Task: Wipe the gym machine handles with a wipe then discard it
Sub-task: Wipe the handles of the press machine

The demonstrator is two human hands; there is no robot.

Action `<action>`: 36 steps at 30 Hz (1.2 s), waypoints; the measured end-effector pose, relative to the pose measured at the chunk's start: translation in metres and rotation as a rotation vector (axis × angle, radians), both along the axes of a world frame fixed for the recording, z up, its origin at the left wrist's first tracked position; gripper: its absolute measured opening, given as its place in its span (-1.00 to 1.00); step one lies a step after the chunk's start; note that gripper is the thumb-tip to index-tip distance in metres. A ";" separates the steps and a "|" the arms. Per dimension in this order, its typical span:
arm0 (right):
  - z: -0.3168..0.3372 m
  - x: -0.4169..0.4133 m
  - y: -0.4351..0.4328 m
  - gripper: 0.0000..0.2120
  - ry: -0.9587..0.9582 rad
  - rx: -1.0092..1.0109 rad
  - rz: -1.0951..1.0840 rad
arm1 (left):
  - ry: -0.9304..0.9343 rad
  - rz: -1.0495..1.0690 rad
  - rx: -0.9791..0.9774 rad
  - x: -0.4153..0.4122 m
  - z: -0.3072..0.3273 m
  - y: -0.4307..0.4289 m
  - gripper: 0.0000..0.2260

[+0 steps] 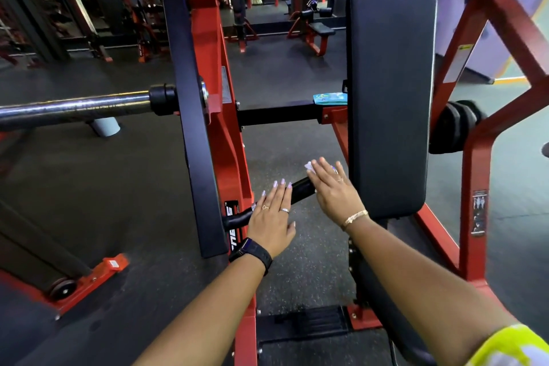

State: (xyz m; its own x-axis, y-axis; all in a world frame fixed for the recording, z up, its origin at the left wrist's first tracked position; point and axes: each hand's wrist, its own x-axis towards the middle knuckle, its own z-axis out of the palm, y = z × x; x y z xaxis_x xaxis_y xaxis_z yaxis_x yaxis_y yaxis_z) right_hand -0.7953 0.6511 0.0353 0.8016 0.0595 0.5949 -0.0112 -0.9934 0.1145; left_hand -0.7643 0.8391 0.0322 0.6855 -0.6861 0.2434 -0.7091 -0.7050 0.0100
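Machine frame [208, 74]: red and black steel uprights fill the view from 9 to 3 o'clock, standing on dark speckled rubber floor [297, 261].
Back pad [390, 92]: a tall black upholstered pad, upright, at 2 o'clock of the hands.
Weight bar [74, 108]: a chrome sleeve runs in from 9 o'clock to a black collar on the upright.
Left arm: bare forearm reaches from 6 o'clock toward the centre, wrist nearly straight, a black smartwatch [252, 252] strapped on it.
Right arm: bare forearm reaches in from 5 o'clock, a yellow-green sleeve [511, 348] at the elbow end and a gold bracelet [355, 217] at the wrist.
Handle [300, 189]: a black padded grip slants from the upright at 8 o'clock up toward 2 o'clock, passing under both hands.
Left hand [271, 214]: palm down, flat over the lower part of the handle; fingers [282, 192] extended and released, gripping nothing, rings on two of them.
Right hand [334, 190]: palm down over the upper end of the handle; fingers stretched flat, pressing the wipe against the grip rather than clenching it.
Wipe packet [329, 98]: a blue-green pack lies on the black crossbar at 12 o'clock, just beside the back pad.
Wipe [309, 165]: a white corner shows past the right fingertips at the handle's far end; the rest is hidden under the hand.
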 end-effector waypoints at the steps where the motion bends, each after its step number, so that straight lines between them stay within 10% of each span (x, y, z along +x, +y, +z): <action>1: 0.006 0.002 -0.005 -0.58 0.012 -0.013 -0.009 | -0.004 -0.005 -0.002 0.000 -0.001 0.001 -0.20; 19: 0.025 0.015 0.001 -0.53 0.130 0.270 -0.114 | 0.002 0.005 -0.064 -0.001 -0.005 -0.002 -0.17; 36: 0.040 0.020 0.031 -0.74 -0.245 2.323 -0.419 | -0.010 -0.031 -0.091 0.004 -0.009 0.001 -0.15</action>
